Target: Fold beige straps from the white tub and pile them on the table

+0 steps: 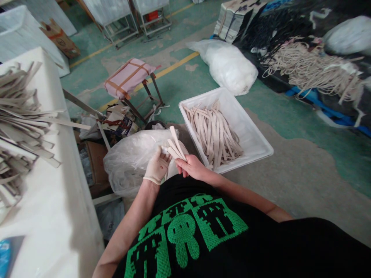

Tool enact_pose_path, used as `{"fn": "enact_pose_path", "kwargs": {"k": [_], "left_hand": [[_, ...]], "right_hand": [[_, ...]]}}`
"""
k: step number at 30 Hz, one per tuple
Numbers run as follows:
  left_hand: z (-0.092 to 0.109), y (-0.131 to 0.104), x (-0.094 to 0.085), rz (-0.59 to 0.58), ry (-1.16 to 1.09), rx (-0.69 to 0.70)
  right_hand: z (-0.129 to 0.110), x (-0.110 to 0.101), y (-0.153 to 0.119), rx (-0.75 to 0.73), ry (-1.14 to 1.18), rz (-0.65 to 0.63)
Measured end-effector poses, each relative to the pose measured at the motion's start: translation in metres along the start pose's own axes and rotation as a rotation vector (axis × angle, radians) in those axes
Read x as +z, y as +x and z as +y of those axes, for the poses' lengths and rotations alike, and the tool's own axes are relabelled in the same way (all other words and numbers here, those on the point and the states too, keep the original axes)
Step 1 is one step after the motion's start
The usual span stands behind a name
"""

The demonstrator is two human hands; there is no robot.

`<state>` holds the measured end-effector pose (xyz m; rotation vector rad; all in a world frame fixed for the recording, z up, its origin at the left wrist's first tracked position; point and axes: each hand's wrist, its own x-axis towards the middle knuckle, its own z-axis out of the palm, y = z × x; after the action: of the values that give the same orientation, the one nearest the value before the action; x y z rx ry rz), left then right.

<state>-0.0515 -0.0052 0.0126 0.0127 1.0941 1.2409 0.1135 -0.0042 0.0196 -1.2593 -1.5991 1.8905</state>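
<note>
In front of my torso, a small bundle of flat beige fabric strips (176, 148) is held between both hands. My right hand (189, 166), bare, is closed around the lower end of the bundle. My left hand (157, 166) wears a thin white glove, its thumb and fingers curled at the left side of the strips; what its fingertips grip is partly hidden. Just beyond my right hand, a white plastic bin (249, 135) holds a heap of similar strips (216, 133). A translucent plastic bag (127, 162) lies below and left of my gloved hand.
On the left, a white-topped table (66, 185) carries piles of strips (20, 116). Ahead stands a stool with a pink padded seat (129, 77). A stuffed white bag (227, 65) and tangled beige cords (313, 69) lie on the right. Wheeled carts (121, 29) stand behind.
</note>
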Motion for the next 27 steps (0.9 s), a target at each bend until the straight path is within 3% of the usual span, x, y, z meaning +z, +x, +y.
{"fn": "enact_pose_path", "kwargs": {"k": [8, 17, 23, 27], "left_hand": [[-0.006, 0.005, -0.003, 0.013, 0.02, 0.025], [-0.006, -0.007, -0.003, -0.123, 0.074, 0.085], [-0.005, -0.007, -0.005, -0.096, 0.169, 0.235], [-0.005, -0.003, -0.008, -0.083, 0.124, 0.197]], "right_hand": [[0.006, 0.002, 0.0, 0.015, 0.013, -0.065], [-0.001, -0.006, 0.006, 0.014, 0.04, -0.038], [-0.004, -0.007, 0.004, 0.026, 0.037, -0.055], [-0.003, -0.006, 0.004, 0.029, 0.026, -0.063]]}}
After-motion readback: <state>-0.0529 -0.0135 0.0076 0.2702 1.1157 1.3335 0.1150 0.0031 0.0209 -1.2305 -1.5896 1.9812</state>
